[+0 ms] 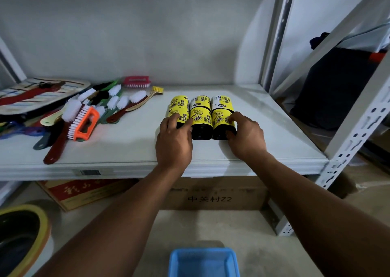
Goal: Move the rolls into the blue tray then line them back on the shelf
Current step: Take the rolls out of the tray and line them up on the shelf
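Several black rolls with yellow labels [201, 118] lie in two tight rows on the white shelf [274, 129], three in front and three behind. My left hand [174, 141] rests on the front left roll, fingers curled over it. At the other end my right hand [245, 136] grips the front right roll [221, 120] from the side, thumb at its near end. The front middle roll lies untouched between both hands. Down on the floor, at the bottom edge of the view, stands the blue tray [203, 262], with nothing seen in it.
A heap of scrubbing brushes [84, 118] and a patterned mat [38, 95] fill the shelf's left half. The grey metal upright [358, 124] bounds the right side. Cardboard boxes [217, 194] sit under the shelf, and a round yellow-rimmed basin [23, 236] is at lower left.
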The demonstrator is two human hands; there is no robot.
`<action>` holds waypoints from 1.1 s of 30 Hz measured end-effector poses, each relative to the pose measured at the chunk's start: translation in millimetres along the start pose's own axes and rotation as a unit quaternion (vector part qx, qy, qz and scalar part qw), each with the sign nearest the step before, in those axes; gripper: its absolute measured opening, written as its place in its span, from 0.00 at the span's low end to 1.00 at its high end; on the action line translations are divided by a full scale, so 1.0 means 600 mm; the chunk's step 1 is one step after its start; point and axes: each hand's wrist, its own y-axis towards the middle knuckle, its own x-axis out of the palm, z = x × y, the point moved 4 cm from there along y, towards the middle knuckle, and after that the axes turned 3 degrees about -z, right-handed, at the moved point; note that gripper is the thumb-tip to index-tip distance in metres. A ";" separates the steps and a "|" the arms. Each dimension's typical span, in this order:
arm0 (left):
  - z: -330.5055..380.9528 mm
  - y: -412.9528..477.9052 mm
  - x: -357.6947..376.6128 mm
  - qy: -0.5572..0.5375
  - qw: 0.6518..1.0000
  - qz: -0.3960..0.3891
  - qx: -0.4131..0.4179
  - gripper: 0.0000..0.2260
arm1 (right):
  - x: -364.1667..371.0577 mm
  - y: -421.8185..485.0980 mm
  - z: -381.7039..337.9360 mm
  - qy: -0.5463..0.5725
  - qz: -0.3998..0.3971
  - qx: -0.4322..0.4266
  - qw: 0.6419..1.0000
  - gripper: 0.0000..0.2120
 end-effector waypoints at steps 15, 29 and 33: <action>0.002 0.012 0.006 -0.005 1.000 -0.002 -0.006 0.13 | 0.003 0.013 0.002 -0.001 -0.009 0.006 1.000 0.15; -0.007 0.025 0.020 0.003 1.000 -0.006 0.006 0.13 | 0.013 0.025 0.006 -0.010 -0.017 0.005 1.000 0.16; -0.005 0.022 0.010 0.015 1.000 0.013 0.013 0.16 | 0.012 0.017 0.008 0.004 -0.011 0.018 1.000 0.22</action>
